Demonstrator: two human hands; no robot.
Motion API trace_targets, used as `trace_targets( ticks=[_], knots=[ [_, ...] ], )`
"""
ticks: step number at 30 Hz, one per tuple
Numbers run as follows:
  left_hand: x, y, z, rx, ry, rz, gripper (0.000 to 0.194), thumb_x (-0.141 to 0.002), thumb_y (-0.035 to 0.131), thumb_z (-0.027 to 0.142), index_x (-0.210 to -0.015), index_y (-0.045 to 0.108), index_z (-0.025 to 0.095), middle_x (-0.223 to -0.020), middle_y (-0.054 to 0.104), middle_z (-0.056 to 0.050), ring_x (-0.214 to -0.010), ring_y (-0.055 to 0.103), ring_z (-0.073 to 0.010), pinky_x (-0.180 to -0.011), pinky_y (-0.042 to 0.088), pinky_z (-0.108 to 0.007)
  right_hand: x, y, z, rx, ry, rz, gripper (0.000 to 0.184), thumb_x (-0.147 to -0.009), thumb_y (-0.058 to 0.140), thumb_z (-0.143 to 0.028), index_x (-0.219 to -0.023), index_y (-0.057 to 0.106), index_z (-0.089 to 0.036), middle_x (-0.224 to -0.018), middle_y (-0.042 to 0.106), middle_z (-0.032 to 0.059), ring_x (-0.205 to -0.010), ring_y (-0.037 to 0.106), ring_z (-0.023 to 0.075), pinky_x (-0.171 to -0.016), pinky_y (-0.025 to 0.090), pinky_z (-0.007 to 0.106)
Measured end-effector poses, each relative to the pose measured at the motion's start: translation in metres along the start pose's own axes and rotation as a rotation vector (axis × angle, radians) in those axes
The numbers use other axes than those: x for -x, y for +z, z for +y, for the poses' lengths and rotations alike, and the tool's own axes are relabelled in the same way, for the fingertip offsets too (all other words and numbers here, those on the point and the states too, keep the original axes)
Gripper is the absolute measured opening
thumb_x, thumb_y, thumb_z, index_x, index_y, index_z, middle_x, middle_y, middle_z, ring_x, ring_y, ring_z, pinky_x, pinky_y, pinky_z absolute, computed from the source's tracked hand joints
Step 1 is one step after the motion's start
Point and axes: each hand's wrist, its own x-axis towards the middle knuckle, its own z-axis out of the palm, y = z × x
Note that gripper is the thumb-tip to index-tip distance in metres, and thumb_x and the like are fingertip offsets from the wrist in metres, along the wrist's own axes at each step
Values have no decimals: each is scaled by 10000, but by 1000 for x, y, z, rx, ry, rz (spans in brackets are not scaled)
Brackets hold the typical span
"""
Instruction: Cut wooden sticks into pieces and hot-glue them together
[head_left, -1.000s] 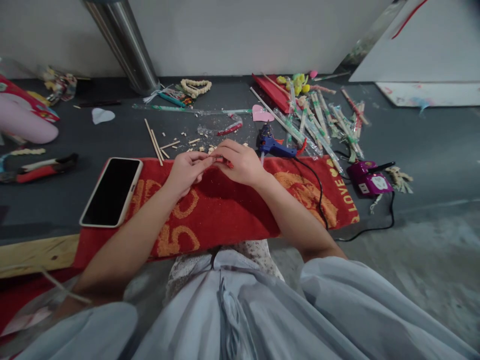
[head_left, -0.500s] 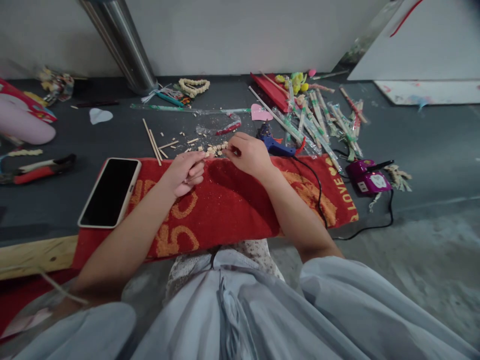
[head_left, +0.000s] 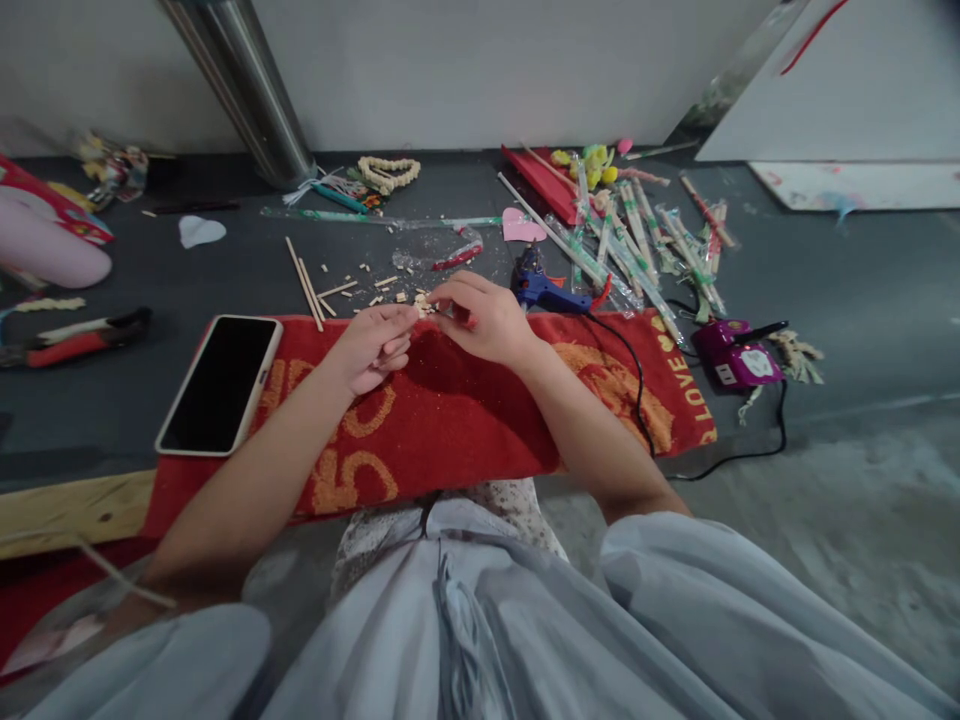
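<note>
Pinching a small pale wooden piece (head_left: pixel 422 309) at the fingertips of the left hand (head_left: pixel 375 350), pressing thumb and forefinger nearly together and curling the other fingers toward the palm, probably for steadying so slight a thing. Curving the right hand (head_left: pixel 486 318) half closed just beside it; showing a patch of red (head_left: pixel 471 320) inside the bent fingers, but not being able to tell whether gripping anything there. Holding both hands over the far edge of a red towel (head_left: pixel 465 420), seemingly for working right by the loose wooden bits (head_left: pixel 401 297). Having a blue glue gun (head_left: pixel 555 293) lying just past the right hand, presumably for easy reach, and a smartphone (head_left: pixel 220 385) resting at the towel's left end, perhaps for staying clear of the fingers.

Counting two hands, one piece at the left fingertips, one towel, one glue gun and one smartphone. Counting also two long thin sticks (head_left: pixel 304 284) side by side, one shorter stick (head_left: pixel 337 291) near them, two paper hearts (head_left: pixel 201 232), one pale heart-shaped loop (head_left: pixel 388 187) and one steel tumbler (head_left: pixel 255 110). Not being able to count the loose bits, or the plastic-wrapped sticks (head_left: pixel 690 250) overlapping at the right.
</note>
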Motion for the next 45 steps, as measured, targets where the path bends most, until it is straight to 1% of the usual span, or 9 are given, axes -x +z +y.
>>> trace_targets(
  ticks=[4,8,13,19,24,30,36,41,45],
  knots=[
    [0,1,0,-40,-11,45,243,-759,774,257,-705,566,143,-353,374,103,-286,211,3,-326,154,-113,1,3,-1,-62,-94,15,264,-945,519,-374,-1068,611,-160,-999,648,94,-914,627,169,-784,513,290],
    [-2,0,-4,-96,6,66,244,-705,815,273,-744,621,130,-382,381,102,-314,226,7,-337,164,-116,2,4,-2,-99,-132,28,277,-937,531,-359,-1108,621,-161,-1016,647,90,-927,627,166,-833,517,302],
    [-2,-1,-6,-131,31,58,335,-614,876,302,-746,625,123,-444,442,85,-341,258,12,-343,178,-125,1,4,-1,-161,-165,36,184,-926,542,-299,-993,645,-163,-973,642,72,-870,616,141,-781,509,270],
    [-2,-1,-6,-144,20,33,338,-795,727,416,-668,553,155,-353,377,82,-296,208,-7,-340,173,-142,0,3,1,-172,-148,28,178,-923,557,-328,-957,630,-169,-943,630,62,-866,599,141,-782,501,275],
    [-1,0,-4,-135,23,22,275,-790,726,329,-669,549,158,-352,385,79,-294,212,-7,-343,165,-141,0,4,2,-162,-136,29,193,-937,539,-328,-985,636,-169,-955,622,59,-846,594,130,-747,497,260],
    [0,1,-2,-141,8,84,150,-720,752,219,-744,620,151,-376,404,91,-299,236,-3,-341,173,-135,1,5,2,-151,-145,49,173,-933,548,-292,-991,654,-168,-952,632,60,-832,600,127,-721,500,249],
    [-1,0,-3,-157,21,118,155,-677,767,184,-755,640,142,-404,416,87,-322,255,3,-344,166,-128,2,6,2,-67,-134,44,167,-937,533,-254,-993,673,-180,-978,653,65,-869,626,141,-776,507,276],
    [-1,1,-3,-164,0,151,164,-662,773,175,-734,631,137,-378,393,91,-322,249,0,-343,178,-124,3,6,3,20,-135,-2,227,-966,482,-284,-972,685,-184,-978,672,73,-893,640,159,-769,501,282],
    [-3,-1,-5,-166,-7,157,162,-653,768,167,-708,618,135,-355,386,88,-319,238,-4,-341,180,-126,2,3,1,107,-125,-90,252,-970,460,-275,-1026,686,-176,-1019,686,86,-911,647,175,-742,491,278]
  ],
)
